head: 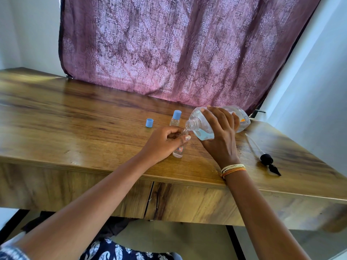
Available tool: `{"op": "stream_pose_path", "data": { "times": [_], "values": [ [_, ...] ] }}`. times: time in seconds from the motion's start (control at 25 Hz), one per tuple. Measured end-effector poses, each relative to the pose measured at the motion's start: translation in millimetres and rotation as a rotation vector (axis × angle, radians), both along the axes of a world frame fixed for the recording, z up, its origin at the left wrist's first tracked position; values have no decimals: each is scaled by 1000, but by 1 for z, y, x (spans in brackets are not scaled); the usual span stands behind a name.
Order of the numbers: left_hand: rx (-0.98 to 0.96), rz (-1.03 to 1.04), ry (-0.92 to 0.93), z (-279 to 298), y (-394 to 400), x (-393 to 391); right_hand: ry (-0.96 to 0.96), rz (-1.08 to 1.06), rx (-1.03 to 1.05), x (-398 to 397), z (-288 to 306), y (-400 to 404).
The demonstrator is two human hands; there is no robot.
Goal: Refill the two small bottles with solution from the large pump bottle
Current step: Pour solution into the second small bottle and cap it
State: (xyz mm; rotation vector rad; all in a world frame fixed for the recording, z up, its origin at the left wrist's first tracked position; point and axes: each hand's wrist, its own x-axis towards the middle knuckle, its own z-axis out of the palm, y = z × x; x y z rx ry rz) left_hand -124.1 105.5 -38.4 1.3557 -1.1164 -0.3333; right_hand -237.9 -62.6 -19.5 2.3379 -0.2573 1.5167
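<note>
Head view: my right hand (219, 132) wraps the tipped pump bottle (216, 121), its mouth touching the small open bottle (179, 150) that my left hand (165, 140) pinches. I judge the bottle heavy, sloshing, slick; grip its shoulders. Capped bottle (175, 119) stands just behind.

The brown wooden surface (75, 113) across the middle of the frame has a smooth, slightly glossy grain finish. The large clear plastic bottle (204, 126) at centre right looks shiny and transparent. The loose blue plastic cap (149, 122) is matt. The purple patterned cloth curtain (178, 47) at the top looks woven and rough.
</note>
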Motion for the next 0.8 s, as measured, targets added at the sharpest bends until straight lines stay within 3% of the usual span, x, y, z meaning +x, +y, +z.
{"op": "stream_pose_path", "data": {
  "times": [0.8],
  "values": [
    [-1, 8, 5, -1, -1, 0, 0, -6, 1, 1, 0, -1]
  ]
}}
